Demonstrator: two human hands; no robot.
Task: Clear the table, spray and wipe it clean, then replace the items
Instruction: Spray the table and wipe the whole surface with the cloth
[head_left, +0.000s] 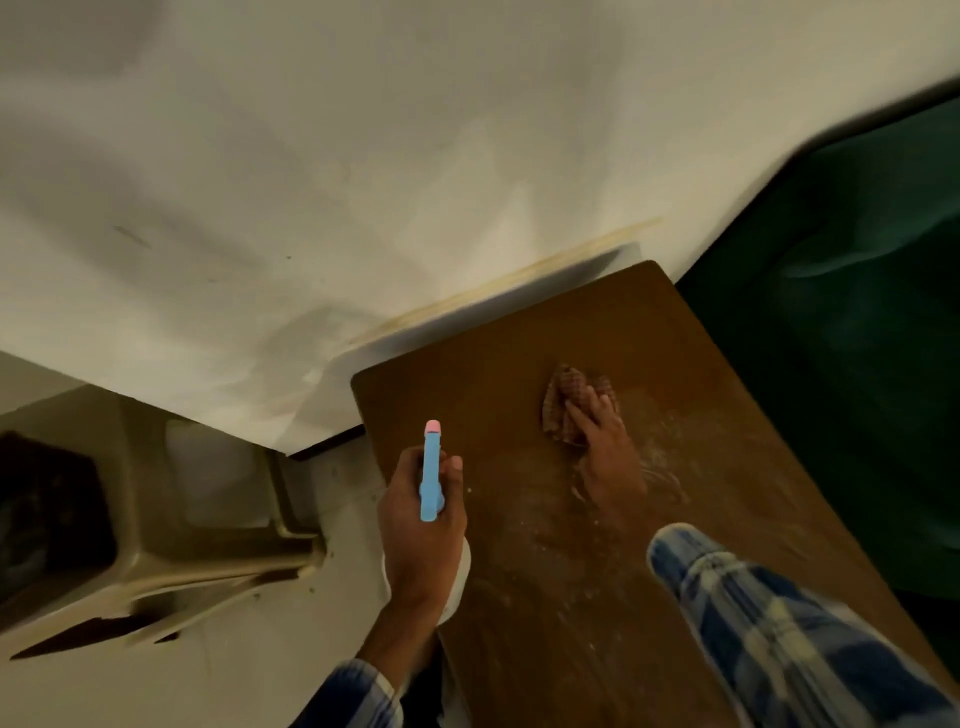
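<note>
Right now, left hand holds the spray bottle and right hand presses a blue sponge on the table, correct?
Not quite. The head view shows the right hand pressing a red-brown checked cloth, not a blue sponge, on the table. The left hand does hold the spray bottle.

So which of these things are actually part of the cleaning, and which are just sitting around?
Part of the job:
spray bottle, gripped in the left hand
checked cloth, pressed down under the right hand
brown table, streaked with wet marks

Just lying about:
beige plastic seat left of the table
dark green fabric on its right
</note>
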